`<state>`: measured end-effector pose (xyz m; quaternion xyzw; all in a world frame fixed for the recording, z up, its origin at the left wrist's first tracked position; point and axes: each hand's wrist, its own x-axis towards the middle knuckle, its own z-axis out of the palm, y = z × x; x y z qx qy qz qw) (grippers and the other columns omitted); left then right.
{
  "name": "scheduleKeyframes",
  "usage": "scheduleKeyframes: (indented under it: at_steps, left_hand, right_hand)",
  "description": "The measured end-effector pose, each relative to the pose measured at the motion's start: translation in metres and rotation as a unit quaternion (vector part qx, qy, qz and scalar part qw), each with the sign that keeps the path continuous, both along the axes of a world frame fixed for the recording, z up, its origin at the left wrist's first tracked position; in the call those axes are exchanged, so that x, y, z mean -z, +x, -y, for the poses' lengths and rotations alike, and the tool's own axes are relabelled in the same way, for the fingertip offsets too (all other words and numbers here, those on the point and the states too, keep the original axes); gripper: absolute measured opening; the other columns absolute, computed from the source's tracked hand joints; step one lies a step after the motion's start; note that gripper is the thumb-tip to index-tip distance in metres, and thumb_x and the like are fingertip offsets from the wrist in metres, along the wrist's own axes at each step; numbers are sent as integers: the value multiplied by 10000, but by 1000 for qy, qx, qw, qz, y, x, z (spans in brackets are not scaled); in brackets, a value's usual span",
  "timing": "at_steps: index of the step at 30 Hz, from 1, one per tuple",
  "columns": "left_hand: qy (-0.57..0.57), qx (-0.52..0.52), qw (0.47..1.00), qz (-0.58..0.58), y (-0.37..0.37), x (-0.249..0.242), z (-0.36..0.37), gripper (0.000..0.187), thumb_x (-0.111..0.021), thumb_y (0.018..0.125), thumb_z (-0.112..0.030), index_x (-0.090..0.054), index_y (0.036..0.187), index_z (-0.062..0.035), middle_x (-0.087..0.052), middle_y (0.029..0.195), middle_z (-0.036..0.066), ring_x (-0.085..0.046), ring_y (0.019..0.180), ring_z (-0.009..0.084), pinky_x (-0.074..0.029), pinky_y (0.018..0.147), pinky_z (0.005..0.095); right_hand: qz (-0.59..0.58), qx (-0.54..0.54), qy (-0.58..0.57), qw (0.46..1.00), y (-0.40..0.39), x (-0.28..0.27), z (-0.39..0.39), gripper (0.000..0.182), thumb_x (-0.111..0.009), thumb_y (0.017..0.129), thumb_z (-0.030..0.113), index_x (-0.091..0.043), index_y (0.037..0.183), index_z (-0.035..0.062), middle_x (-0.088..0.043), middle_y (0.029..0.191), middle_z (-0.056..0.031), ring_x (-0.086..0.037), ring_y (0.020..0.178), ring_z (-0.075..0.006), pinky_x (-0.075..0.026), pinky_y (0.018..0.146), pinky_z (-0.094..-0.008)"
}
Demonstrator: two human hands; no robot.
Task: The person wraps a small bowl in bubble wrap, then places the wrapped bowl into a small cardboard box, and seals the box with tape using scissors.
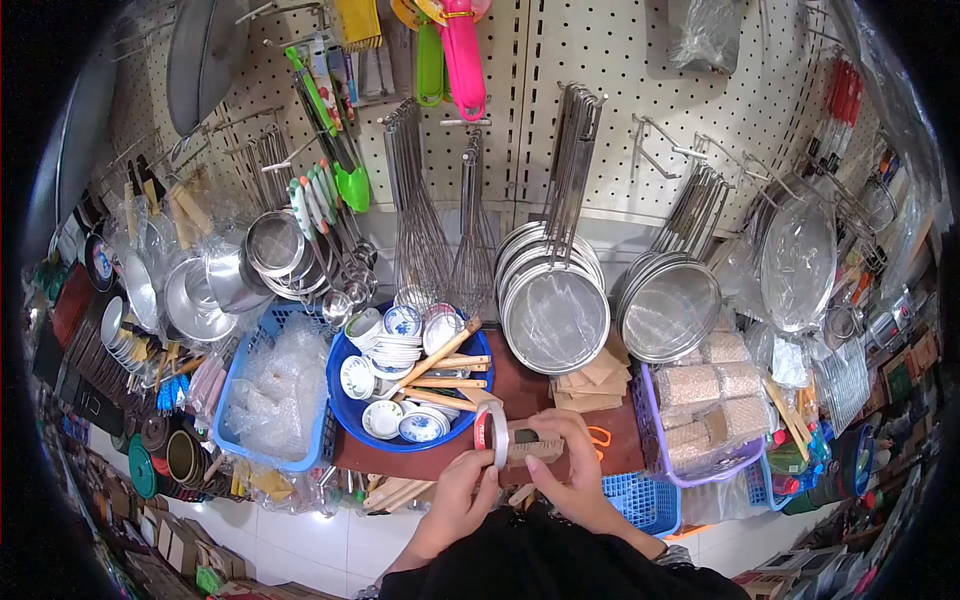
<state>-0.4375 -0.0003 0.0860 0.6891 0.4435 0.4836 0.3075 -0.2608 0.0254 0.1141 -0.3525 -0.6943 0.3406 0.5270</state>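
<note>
My left hand (458, 503) is closed on a roll of tape (500, 440), which it holds upright by the lower rim; red print shows on its inner side. My right hand (572, 465) pinches a small brown cardboard piece (538, 449) with a jagged edge, right beside the roll. A dark spot shows on that piece; what it is, I cannot make out. Orange scissor handles (600, 438) lie just past my right fingers. To the left of the roll is a blue bowl (345, 428) with small patterned dishes (424, 426) and wooden-handled tools (440, 383) in it.
Flat brown cardboard pieces (592, 385) lie on the reddish table (625, 445). A purple basket (650, 425) of bubble-wrapped packs stands right; a light-blue basket (325, 440) of plastic wrap stands left. Strainers (556, 318) and whisks (425, 250) hang from the pegboard (620, 110).
</note>
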Motion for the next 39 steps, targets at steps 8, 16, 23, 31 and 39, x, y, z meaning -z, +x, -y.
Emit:
scheduleKeyframes:
  at_steps: [8,16,23,31,39]
  left_hand:
    - [120,25,991,-48,-9,-12,0,147,-647,787,-23,-597,919,16,-613,741,129,-590,631,315,-466,621,382]
    - [166,-9,981,-98,-3,-26,5,145,-642,748,-8,-589,883,0,-584,684,132,-552,594,323,-437,613,392]
    - [162,-29,980,-107,2,-26,5,135,-642,770,-7,-593,896,-2,-588,686,128,-558,587,313,-437,611,391]
    - [131,-28,982,-130,3,-24,6,142,-645,784,-15,-591,915,-2,-594,708,130,-578,622,311,-436,636,388]
    - [110,-55,984,-129,1,-18,8,158,-638,789,-10,-593,940,7,-615,777,148,-585,679,332,-441,655,408]
  right_hand:
    - [116,29,151,981,-3,-23,4,266,-793,697,56,-726,953,82,-652,983,-37,-619,948,-235,-459,854,-366]
    - [103,27,151,983,-2,-19,7,247,-751,684,-44,-736,904,67,-666,904,-47,-637,860,-219,-491,755,-325]
    - [104,74,136,982,-13,-7,10,177,-682,762,-71,-656,914,17,-612,911,-98,-605,810,-259,-486,715,-352]
    - [102,11,77,992,-14,-3,7,244,-616,804,-86,-508,1005,1,-553,979,-154,-565,858,-317,-479,756,-362]
    - [-6,-103,-92,990,-7,13,0,224,-576,879,-65,-487,1071,9,-531,1027,-130,-566,911,-232,-467,815,-312]
